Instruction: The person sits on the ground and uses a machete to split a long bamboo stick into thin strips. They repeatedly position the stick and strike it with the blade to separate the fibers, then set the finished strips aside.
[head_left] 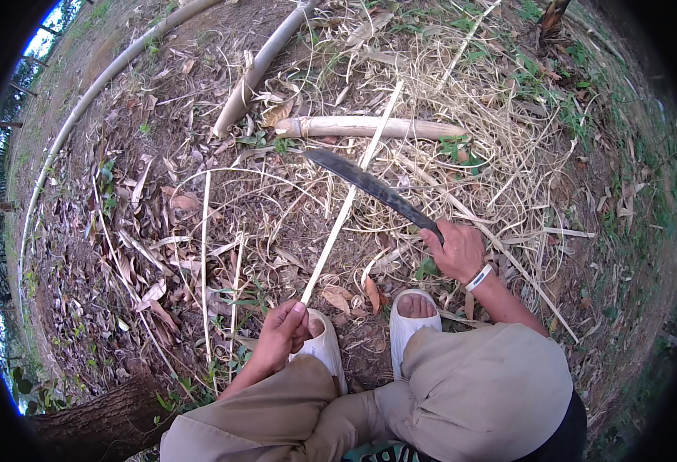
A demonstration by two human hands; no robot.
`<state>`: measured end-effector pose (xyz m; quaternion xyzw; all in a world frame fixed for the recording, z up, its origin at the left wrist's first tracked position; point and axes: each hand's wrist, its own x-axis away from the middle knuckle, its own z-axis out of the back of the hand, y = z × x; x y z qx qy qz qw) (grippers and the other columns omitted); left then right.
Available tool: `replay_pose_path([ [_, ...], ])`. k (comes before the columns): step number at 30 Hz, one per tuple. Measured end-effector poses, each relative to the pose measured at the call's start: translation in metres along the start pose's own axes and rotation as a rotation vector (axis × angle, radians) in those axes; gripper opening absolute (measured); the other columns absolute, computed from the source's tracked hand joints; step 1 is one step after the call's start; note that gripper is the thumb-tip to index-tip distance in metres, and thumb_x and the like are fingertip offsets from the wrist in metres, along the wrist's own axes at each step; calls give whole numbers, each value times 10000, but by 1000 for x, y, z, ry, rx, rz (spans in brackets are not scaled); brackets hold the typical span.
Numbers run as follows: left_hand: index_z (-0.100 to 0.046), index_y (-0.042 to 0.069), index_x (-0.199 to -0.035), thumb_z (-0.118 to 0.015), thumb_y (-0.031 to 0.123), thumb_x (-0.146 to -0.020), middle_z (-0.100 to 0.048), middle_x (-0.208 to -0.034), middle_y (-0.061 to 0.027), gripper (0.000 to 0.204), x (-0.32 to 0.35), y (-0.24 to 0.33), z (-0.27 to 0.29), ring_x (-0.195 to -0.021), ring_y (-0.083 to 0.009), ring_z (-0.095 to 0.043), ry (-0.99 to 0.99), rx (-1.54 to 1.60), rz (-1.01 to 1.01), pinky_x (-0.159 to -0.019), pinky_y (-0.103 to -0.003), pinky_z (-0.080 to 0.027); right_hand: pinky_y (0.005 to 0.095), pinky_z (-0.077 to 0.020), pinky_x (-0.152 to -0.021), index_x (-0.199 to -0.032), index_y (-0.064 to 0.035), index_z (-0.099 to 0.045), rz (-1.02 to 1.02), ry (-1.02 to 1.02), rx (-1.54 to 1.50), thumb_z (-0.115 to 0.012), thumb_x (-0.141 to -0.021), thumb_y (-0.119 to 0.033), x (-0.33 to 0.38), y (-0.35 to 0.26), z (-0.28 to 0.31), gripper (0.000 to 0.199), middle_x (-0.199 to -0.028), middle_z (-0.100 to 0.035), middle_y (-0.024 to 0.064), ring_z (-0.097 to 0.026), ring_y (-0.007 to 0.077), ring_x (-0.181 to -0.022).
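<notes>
My left hand (283, 333) is closed on the near end of a long pale bamboo strip (337, 225), just above my left knee. The strip slants up and away to the right, its far end over a short split bamboo pole (384, 128). My right hand (458, 250) grips a machete (377, 189), its handle hidden inside the fingers. The dark curved blade points up and left and crosses over the strip near the middle of the view. Whether blade and strip touch, I cannot tell. A white band (478, 277) circles my right wrist.
Curly pale shavings (500, 165) cover the ground at the right, with loose strips (508, 258) among them. A bamboo pole (265, 69) lies at the back, and a longer pole (84, 104) curves along the left. A dark log (107, 420) sits at lower left. White sandals (323, 346) are on my feet.
</notes>
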<state>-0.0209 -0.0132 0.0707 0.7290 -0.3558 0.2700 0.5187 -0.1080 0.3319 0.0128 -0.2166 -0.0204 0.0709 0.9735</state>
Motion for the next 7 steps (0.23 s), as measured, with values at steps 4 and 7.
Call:
replay_pose_path([
  [4,-462,88,-784,-484,299,-1036,-302,-570,55,330,16,-11,18,-431,-48,-242,-55,37,30,-392,-229,-193,441,-467,-448,-687,-76,-586,422,-10,-10,-558,-942,-494,3,-2,6,490,-512,-572,136,-595,337,-452],
  [7,-490,78,-822,-489,301,-1037,-318,-578,55,310,22,-17,26,-435,-44,-245,-62,66,88,-396,-224,-198,434,-495,-450,-697,-102,-656,-43,-80,95,-570,-881,-623,-28,38,7,559,-497,-588,125,-615,322,-451],
])
